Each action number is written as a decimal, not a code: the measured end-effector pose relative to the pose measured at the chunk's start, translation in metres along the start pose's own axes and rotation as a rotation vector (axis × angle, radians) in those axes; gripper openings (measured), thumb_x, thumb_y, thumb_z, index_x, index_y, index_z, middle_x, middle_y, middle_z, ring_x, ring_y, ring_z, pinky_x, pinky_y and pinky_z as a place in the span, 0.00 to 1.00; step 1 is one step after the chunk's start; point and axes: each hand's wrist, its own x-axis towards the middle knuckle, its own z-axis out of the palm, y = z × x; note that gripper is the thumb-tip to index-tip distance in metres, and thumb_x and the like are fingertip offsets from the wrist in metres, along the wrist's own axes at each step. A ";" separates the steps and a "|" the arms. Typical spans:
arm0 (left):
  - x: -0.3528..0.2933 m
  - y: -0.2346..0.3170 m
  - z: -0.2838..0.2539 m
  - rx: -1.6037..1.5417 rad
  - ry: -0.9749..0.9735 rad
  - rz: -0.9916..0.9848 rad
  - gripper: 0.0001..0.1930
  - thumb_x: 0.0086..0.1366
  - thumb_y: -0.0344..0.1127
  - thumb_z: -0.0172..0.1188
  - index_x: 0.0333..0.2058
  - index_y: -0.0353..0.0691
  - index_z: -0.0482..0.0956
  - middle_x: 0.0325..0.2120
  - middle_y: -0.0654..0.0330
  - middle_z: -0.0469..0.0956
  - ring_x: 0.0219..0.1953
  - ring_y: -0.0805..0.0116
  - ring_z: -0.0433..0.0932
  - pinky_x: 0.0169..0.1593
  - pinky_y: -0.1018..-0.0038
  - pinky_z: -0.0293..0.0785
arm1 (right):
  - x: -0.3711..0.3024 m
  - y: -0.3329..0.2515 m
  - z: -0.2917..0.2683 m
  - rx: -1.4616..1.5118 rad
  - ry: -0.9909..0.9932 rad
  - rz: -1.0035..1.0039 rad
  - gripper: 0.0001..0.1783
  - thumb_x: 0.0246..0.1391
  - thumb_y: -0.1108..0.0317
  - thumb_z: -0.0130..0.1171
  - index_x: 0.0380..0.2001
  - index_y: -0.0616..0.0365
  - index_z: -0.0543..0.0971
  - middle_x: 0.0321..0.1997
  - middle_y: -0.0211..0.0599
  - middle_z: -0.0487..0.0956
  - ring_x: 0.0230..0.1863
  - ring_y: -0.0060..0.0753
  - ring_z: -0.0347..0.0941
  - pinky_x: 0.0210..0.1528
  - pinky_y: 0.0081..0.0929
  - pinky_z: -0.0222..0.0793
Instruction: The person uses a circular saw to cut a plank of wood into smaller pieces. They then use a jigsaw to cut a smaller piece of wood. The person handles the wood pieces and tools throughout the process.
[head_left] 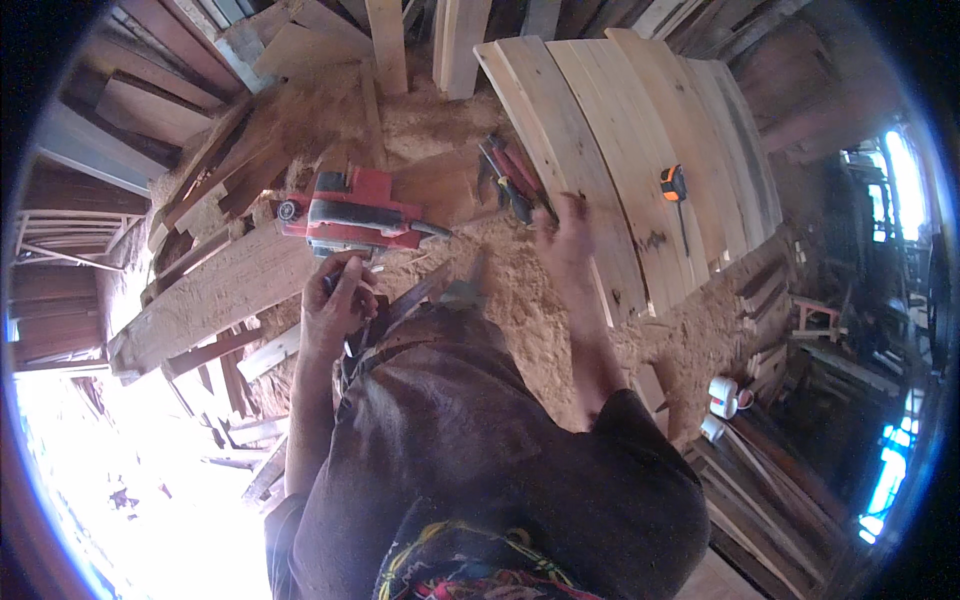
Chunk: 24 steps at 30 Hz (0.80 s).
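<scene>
My left hand point(338, 300) is closed beside the near edge of a red and black electric planer point(365, 222), with fingers curled round a small dark object I cannot make out. The planer rests on a thick wooden beam point(220, 285). My right hand point(568, 240) reaches forward, blurred, next to a small group of hand tools. Among these tools are one with red handles point(520, 165) and one with a black and yellow handle point(517, 203). Whether my right fingers touch any of them is not clear.
Several pale planks point(620, 150) lie side by side at the right, an orange and black tape measure point(674, 183) on top. Sawdust point(525, 290) covers the ground. Stacked boards point(160, 110) stand at far left. White containers point(722, 395) sit at the right.
</scene>
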 end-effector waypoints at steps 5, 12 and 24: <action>0.000 0.021 -0.013 -0.109 -0.128 0.032 0.16 0.82 0.41 0.58 0.57 0.34 0.78 0.36 0.58 0.83 0.26 0.71 0.82 0.29 0.74 0.78 | -0.036 -0.154 0.021 0.339 -0.582 -0.425 0.23 0.61 0.52 0.73 0.52 0.54 0.84 0.51 0.46 0.86 0.54 0.55 0.83 0.57 0.48 0.78; -0.019 0.035 -0.048 -0.081 -0.099 0.012 0.15 0.82 0.40 0.58 0.58 0.36 0.78 0.38 0.58 0.83 0.28 0.72 0.85 0.28 0.74 0.81 | -0.086 -0.216 0.040 0.479 -0.900 -0.436 0.31 0.59 0.40 0.72 0.52 0.55 0.85 0.46 0.51 0.86 0.50 0.60 0.85 0.53 0.52 0.78; -0.030 0.028 -0.107 -0.183 -0.021 0.061 0.16 0.82 0.42 0.59 0.56 0.35 0.80 0.38 0.59 0.85 0.35 0.69 0.87 0.34 0.75 0.82 | -0.107 -0.285 0.067 0.367 -0.662 -0.703 0.30 0.55 0.43 0.76 0.46 0.58 0.84 0.43 0.48 0.87 0.44 0.57 0.84 0.52 0.51 0.76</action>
